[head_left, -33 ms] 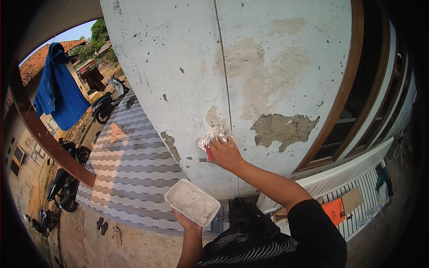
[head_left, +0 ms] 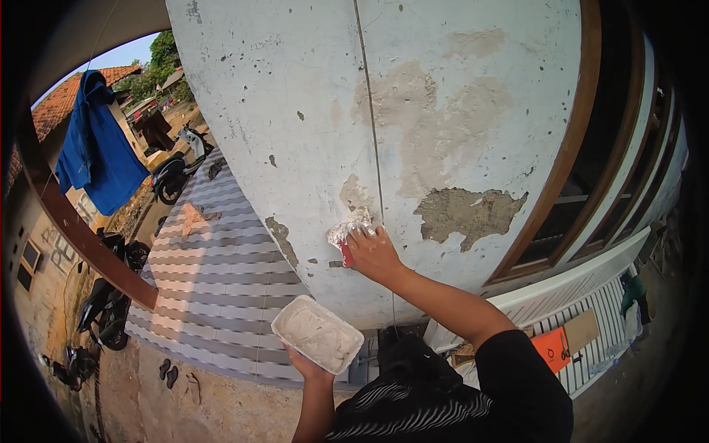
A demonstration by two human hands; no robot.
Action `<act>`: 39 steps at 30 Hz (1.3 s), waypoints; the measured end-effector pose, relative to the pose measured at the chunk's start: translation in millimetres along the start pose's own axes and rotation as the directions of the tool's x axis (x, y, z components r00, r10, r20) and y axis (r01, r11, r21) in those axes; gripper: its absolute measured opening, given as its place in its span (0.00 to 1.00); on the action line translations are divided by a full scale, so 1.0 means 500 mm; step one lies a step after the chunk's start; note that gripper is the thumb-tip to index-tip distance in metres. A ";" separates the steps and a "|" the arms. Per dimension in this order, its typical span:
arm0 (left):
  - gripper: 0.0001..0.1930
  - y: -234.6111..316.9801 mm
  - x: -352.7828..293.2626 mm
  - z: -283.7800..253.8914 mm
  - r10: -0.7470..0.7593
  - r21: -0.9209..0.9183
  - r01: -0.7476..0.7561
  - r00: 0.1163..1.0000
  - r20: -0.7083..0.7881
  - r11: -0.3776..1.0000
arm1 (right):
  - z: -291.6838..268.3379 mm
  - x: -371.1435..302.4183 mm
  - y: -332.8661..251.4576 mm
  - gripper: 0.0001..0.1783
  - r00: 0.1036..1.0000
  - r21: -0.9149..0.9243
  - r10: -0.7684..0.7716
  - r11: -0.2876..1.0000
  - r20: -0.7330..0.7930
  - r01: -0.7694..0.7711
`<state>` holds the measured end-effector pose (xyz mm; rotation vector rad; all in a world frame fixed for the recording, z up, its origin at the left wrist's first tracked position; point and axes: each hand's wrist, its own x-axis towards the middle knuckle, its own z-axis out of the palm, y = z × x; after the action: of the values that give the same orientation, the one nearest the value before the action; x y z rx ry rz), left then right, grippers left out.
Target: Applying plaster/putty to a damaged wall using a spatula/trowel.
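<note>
My right hand (head_left: 374,249) is closed around a red putty scraper (head_left: 343,248) whose far part is smeared with whitish paste. It presses against the white wall (head_left: 295,81), just below a beige filled patch and left of a thin dark cord (head_left: 371,118). Whitish paste also coats my fingertips. Lower down, my left hand (head_left: 314,366) supports a white rectangular tub (head_left: 278,325) from below, its fingers mostly hidden under it. Greyish-beige paste (head_left: 319,334) fills the tub. Right of the scraper, a bare grey patch (head_left: 470,215) shows where the paint has flaked off.
Brown-framed windows (head_left: 569,170) bound the wall on the right. Beneath them stands a white slatted bench (head_left: 591,295) holding an orange packet (head_left: 552,350). On the left are a tiled floor (head_left: 221,273), a hanging blue garment (head_left: 103,148), parked motorbikes (head_left: 181,164) and sandals (head_left: 171,375).
</note>
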<state>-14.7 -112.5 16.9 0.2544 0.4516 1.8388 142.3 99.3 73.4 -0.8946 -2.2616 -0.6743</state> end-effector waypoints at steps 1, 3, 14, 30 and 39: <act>0.37 0.001 -0.001 0.004 0.009 -0.004 -0.009 1.000 -0.007 1.000 | -0.002 -0.001 0.001 0.13 1.000 0.002 -0.001 1.000 0.001 0.001; 0.37 0.000 -0.004 0.001 0.019 -0.009 -0.019 1.000 -0.016 1.000 | -0.009 -0.005 0.006 0.12 0.999 0.028 -0.037 0.999 0.031 0.036; 0.37 0.005 -0.007 -0.008 0.002 -0.034 -0.003 1.000 -0.014 0.999 | -0.091 0.050 0.024 0.11 0.994 0.095 0.058 0.994 -0.091 -0.049; 0.36 0.008 -0.002 -0.006 0.016 -0.007 -0.017 0.995 -0.095 1.000 | 0.009 -0.059 -0.038 0.15 0.974 0.263 0.223 0.938 0.033 -0.224; 0.35 0.007 -0.010 -0.002 0.008 -0.014 -0.009 0.998 -0.067 1.000 | -0.025 -0.052 0.007 0.13 0.599 0.948 0.747 -0.134 0.288 -0.289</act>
<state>-16.6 -118.2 17.8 0.1863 0.4841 1.8626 164.3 82.7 64.7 -0.7337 -1.1461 0.9975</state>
